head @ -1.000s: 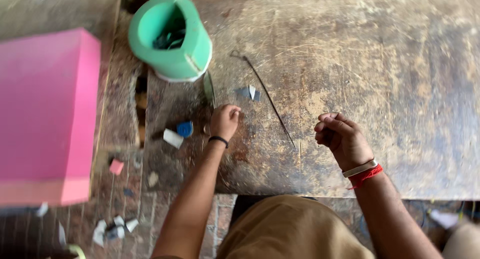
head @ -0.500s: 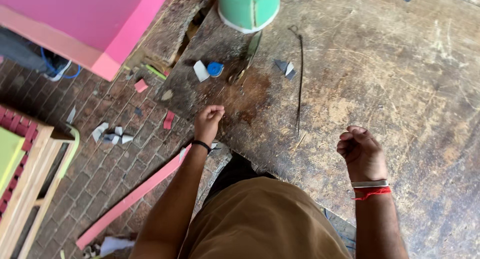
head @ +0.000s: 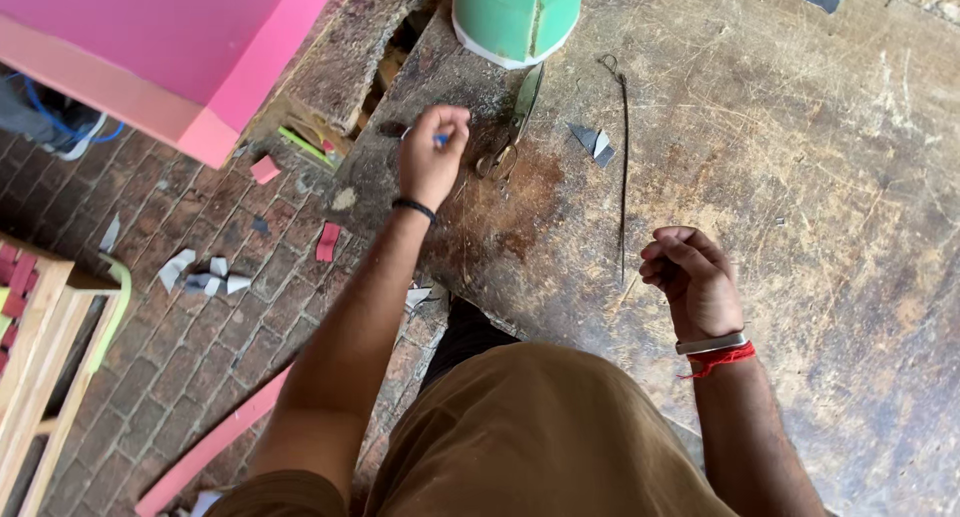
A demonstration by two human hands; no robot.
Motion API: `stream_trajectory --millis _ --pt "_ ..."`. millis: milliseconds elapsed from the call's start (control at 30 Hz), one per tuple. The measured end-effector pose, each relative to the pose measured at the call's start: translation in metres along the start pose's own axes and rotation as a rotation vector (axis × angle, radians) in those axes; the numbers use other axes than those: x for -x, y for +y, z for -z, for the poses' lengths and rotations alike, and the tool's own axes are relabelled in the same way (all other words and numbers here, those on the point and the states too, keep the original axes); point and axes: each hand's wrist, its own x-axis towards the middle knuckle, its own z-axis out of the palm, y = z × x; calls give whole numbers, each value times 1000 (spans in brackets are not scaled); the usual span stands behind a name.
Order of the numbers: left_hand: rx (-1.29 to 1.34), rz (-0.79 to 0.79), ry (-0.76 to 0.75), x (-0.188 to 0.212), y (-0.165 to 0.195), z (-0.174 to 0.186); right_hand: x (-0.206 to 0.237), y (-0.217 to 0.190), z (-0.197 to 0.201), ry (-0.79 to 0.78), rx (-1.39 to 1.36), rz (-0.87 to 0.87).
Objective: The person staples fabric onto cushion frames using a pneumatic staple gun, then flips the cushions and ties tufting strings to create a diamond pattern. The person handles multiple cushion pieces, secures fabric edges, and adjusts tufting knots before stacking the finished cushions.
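Blue scrap sits pinched in the left hand fingers near the tabletop's left edge, beside scissors; right hand curled shut, apparently empty.

We see bright, even daylight with only soft shadows and no harsh glare. The counter looks sharp, while lines bend slightly toward the edges.

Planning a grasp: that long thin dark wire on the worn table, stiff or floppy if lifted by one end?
The wire lies almost straight with a small loop on top, so probably fairly stiff. Being so thin, it likely sags somewhat and weighs little. Flat against the table, it may be hard to pinch.
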Motion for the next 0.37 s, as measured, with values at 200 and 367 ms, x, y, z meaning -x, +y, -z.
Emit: stream_trajectory --millis 200,367 --pt "-352 -330 75 -120 1 9 -14 4 -55 73 49 -13" --pt "-652 -226 -145 -204 -8 -4 19 -30 -43 261 236 359"
